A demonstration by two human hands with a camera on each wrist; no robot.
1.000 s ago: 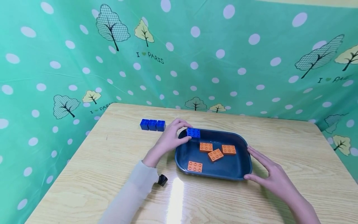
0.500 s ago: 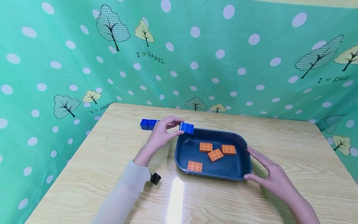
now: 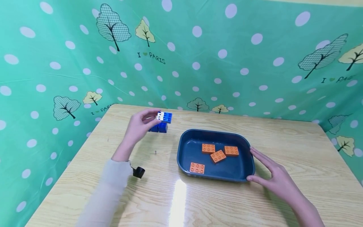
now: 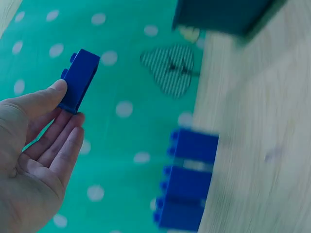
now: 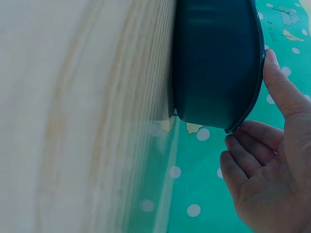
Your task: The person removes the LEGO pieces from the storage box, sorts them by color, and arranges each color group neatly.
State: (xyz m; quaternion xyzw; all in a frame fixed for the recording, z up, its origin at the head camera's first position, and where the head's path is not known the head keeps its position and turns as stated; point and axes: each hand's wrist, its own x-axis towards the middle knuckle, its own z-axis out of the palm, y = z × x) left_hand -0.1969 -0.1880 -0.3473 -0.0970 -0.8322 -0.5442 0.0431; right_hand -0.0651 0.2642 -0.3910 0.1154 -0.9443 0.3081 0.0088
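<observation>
My left hand (image 3: 137, 126) pinches a blue toy building brick (image 3: 167, 117) between thumb and fingers, raised above the table. In the left wrist view the held brick (image 4: 81, 77) shows its studs toward the left. Just below and behind it stands a row of three blue bricks (image 3: 163, 128), partly hidden by the hand; the left wrist view shows the whole row (image 4: 190, 182). My right hand (image 3: 280, 178) touches the right end of a dark blue tray (image 3: 222, 172), its thumb and fingers spread and fairly straight along the rim.
Several orange bricks (image 3: 218, 156) lie in the tray, one (image 3: 197, 168) near its front left. A black wrist camera (image 3: 139, 172) hangs by the left sleeve. The wooden table (image 3: 227, 205) ends at a green patterned cloth (image 3: 241, 63) behind.
My left hand has lifted the blue brick out of the tray's back left corner and carried it left to the blue row. The right hand and the tray have stayed put.
</observation>
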